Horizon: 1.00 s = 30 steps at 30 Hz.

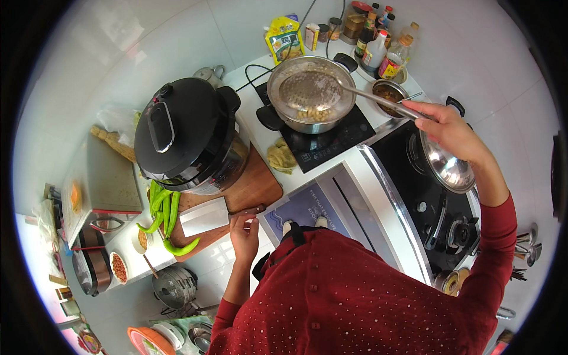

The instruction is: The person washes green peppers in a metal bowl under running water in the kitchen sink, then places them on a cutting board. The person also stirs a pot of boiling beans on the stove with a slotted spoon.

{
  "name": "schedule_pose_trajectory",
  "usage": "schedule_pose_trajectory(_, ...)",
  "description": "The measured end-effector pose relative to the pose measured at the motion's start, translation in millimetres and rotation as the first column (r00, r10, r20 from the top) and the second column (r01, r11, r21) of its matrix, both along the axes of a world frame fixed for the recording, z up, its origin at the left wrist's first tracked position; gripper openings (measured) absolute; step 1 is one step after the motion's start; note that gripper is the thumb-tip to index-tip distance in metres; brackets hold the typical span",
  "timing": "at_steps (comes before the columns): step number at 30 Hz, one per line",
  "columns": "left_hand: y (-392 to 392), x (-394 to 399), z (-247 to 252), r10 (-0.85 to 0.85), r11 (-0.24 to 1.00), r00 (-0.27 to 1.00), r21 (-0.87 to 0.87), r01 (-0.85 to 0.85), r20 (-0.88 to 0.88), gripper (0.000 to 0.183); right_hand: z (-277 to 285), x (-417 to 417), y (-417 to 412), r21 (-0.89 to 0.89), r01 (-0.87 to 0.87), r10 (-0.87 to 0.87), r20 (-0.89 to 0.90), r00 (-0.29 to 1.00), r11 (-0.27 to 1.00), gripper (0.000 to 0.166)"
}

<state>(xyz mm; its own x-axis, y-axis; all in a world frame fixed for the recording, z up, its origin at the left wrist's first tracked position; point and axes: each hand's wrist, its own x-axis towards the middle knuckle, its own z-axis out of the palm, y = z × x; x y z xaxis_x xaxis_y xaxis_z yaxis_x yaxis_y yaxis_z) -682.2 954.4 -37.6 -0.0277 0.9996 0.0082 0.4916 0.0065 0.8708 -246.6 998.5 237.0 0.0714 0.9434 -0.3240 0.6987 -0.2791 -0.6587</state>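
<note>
My right hand (446, 128) grips the long metal handle of a perforated skimmer (308, 91). The skimmer's bowl lies over a stainless steel pot (313, 128) on a black induction cooktop (328, 142). Pale, bean-like pieces (317, 114) show in the pot below the skimmer's edge. My left hand (244, 237), loosely curled and holding nothing that I can see, hovers by the dark handle of a cleaver (204, 217). The cleaver lies flat on a wooden cutting board (262, 182). Long green peppers (167, 208) rest beside its blade.
A large black electric pressure cooker (186, 133) stands on the board. Right of the pot are a bowl of dark sauce (389, 95), sauce bottles (395, 57) and a gas stove (426, 199) bearing a shiny lid (448, 164). A crumpled cloth (281, 156) lies near the cooktop.
</note>
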Motion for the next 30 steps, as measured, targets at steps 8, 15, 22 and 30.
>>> schedule_pose_trajectory(8, 5, 4, 5, -0.002, 0.999, 1.000, -0.033, 0.001, -0.015, 0.009, -50, 0, 9, 0.118, -0.165, 0.121, 0.313, 0.942, 0.979, 0.041)
schedule_pose_trajectory(15, 1, 1, 4, 0.018, 1.000, 1.000, -0.005, -0.018, 0.009, 0.009, -60, -5, 18, 0.156, -0.097, 0.036, 0.350, 0.936, 0.983, 0.041)
schedule_pose_trajectory(22, -5, -2, 5, 0.062, 0.997, 0.998, -0.038, -0.062, 0.003, 0.009, -62, -4, 28, 0.315, -0.056, -0.031, 0.267, 0.963, 0.947, 0.042)
schedule_pose_trajectory(30, -10, 1, 6, 0.073, 0.997, 0.997, -0.038, -0.073, 0.005, 0.008, -98, -11, 62, 0.466, -0.150, -0.091, 0.456, 0.885, 0.872, 0.041)
